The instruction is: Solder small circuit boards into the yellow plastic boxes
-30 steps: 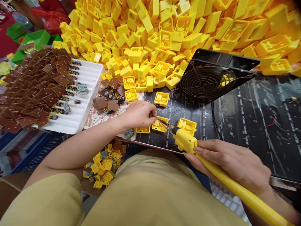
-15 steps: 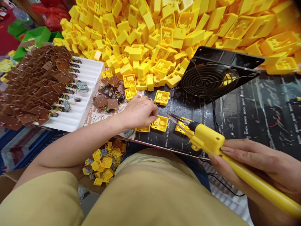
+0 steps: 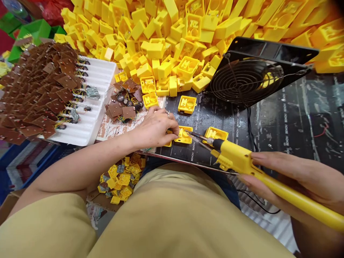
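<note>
My right hand [image 3: 303, 179] is wrapped round a yellow soldering iron [image 3: 236, 159] with a trigger-like part and thin metal rods at its front. Its tip reaches the right side of a small open yellow plastic case [image 3: 185, 135]. At that case's left edge are the curled fingertips of my left hand [image 3: 158, 127], thumb and forefinger pressed together; whatever they pinch is hidden. Partly under my left hand lies another yellow case [image 3: 168, 143]. Just right of the iron's tip sits a further yellow case [image 3: 217, 133], and one more yellow case [image 3: 187, 104] lies behind.
A black fan [image 3: 242, 80] leans at the back right, its cable [image 3: 249, 129] running forward. A heap of yellow cases [image 3: 150, 28] fills the back. Brown circuit boards [image 3: 51, 82] cover a white ridged tray [image 3: 100, 86] at left; wired boards [image 3: 126, 102] lie beside it.
The iron's tip has moved left and closer, onto the case by my left fingertips. My left hand stays by that case, fingers still curled. The view has shifted slightly.
</note>
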The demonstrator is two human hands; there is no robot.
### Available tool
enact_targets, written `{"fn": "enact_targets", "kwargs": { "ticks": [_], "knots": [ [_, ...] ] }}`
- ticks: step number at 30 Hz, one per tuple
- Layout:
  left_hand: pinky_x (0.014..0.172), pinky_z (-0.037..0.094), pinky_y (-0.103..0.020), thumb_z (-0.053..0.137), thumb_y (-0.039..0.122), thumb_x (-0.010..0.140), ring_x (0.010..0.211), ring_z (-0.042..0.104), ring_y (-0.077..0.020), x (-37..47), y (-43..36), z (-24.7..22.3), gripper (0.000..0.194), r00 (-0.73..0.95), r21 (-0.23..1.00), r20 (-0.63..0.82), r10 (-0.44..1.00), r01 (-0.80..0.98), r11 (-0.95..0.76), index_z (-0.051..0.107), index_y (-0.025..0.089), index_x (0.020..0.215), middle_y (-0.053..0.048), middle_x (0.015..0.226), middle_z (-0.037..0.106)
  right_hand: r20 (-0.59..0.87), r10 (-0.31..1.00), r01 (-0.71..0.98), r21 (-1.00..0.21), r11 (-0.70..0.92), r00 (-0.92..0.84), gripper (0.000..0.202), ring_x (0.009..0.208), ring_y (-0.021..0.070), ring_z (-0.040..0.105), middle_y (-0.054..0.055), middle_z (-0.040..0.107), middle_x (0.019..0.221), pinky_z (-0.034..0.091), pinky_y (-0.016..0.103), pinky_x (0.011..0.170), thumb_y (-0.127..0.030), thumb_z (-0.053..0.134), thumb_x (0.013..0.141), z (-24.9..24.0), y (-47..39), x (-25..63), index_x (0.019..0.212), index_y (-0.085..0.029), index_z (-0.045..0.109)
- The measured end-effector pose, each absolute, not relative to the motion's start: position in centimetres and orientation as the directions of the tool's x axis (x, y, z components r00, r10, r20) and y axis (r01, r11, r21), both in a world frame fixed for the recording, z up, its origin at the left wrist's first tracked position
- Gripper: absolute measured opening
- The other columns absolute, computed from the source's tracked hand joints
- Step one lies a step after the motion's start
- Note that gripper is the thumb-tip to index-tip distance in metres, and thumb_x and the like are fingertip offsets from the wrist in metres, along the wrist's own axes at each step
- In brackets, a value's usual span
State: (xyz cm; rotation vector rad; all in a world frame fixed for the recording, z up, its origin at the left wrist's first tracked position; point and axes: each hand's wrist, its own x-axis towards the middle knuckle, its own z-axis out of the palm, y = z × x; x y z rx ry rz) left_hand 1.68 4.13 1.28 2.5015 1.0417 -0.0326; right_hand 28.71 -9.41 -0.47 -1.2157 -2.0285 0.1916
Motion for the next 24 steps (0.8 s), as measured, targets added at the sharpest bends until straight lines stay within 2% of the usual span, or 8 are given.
{"fn": "enact_targets", "kwargs": {
  "ticks": [3, 8, 12, 17, 19, 24],
  "knots": [
    [0.098, 0.032, -0.046, 0.066, 0.026, 0.080, 0.095, 0.057, -0.0223, 2.0, 3.9, 1.4, 0.011, 0.695, 0.340, -0.226, 0.683, 0.713, -0.613, 0.073, 0.020, 0.075, -0.003, 0.092, 0.073, 0.543, 0.727, 0.601, -0.433, 0.672, -0.421, 0.030, 0.069, 0.0139, 0.070, 0.000, 0.073, 0.081, 0.059, 0.020, 0.060, -0.024, 0.072, 0.087, 0.6, -8.6, 28.4, 0.114, -0.021, 0.061],
    [0.095, 0.035, -0.044, 0.063, 0.024, 0.078, 0.097, 0.057, -0.0230, 2.5, 4.0, 1.5, 0.011, 0.671, 0.312, -0.270, 0.691, 0.740, -0.596, 0.072, 0.019, 0.072, -0.003, 0.090, 0.072, 0.611, 0.596, 0.528, -0.317, 0.788, -0.521, 0.021, 0.069, 0.0099, 0.069, 0.002, 0.070, 0.075, 0.060, 0.017, 0.074, -0.020, 0.078, 0.081, 1.2, -7.6, 28.1, 0.093, -0.017, 0.061],
    [0.094, 0.036, -0.044, 0.063, 0.024, 0.077, 0.097, 0.058, -0.0247, 2.7, 4.0, 1.6, 0.011, 0.654, 0.292, -0.298, 0.695, 0.756, -0.586, 0.072, 0.020, 0.073, -0.003, 0.090, 0.072, 0.579, 0.584, 0.503, -0.317, 0.804, -0.569, 0.019, 0.072, 0.0094, 0.069, 0.004, 0.071, 0.078, 0.060, 0.019, 0.076, -0.018, 0.077, 0.082, 1.6, -6.8, 27.7, 0.093, -0.015, 0.061],
    [0.090, 0.039, -0.041, 0.065, 0.021, 0.073, 0.094, 0.058, -0.0237, 3.2, 4.1, 1.7, 0.008, 0.650, 0.275, -0.301, 0.698, 0.760, -0.589, 0.073, 0.019, 0.071, -0.004, 0.084, 0.071, 0.490, 0.492, 0.455, -0.203, 0.867, -0.720, 0.005, 0.072, 0.0116, 0.070, 0.003, 0.074, 0.085, 0.061, 0.025, 0.073, -0.020, 0.065, 0.092, 2.4, -5.8, 27.6, 0.094, -0.018, 0.060],
    [0.089, 0.040, -0.041, 0.065, 0.021, 0.072, 0.093, 0.059, -0.0235, 3.4, 4.1, 1.7, 0.008, 0.646, 0.272, -0.311, 0.697, 0.763, -0.586, 0.073, 0.018, 0.070, -0.004, 0.084, 0.071, 0.507, 0.467, 0.440, -0.181, 0.880, -0.725, 0.006, 0.070, 0.0113, 0.069, 0.002, 0.073, 0.081, 0.061, 0.024, 0.072, -0.020, 0.066, 0.091, 2.7, -6.0, 28.1, 0.091, -0.019, 0.060],
    [0.090, 0.042, -0.042, 0.064, 0.021, 0.073, 0.092, 0.061, -0.0249, 3.3, 4.3, 1.7, 0.010, 0.648, 0.276, -0.321, 0.691, 0.761, -0.586, 0.073, 0.019, 0.071, -0.005, 0.085, 0.072, 0.488, 0.647, 0.570, -0.319, 0.757, -0.586, 0.023, 0.074, 0.0133, 0.069, 0.001, 0.072, 0.082, 0.061, 0.026, 0.071, -0.024, 0.077, 0.081, 2.5, -7.6, 29.6, 0.098, -0.023, 0.062]
  ]
}}
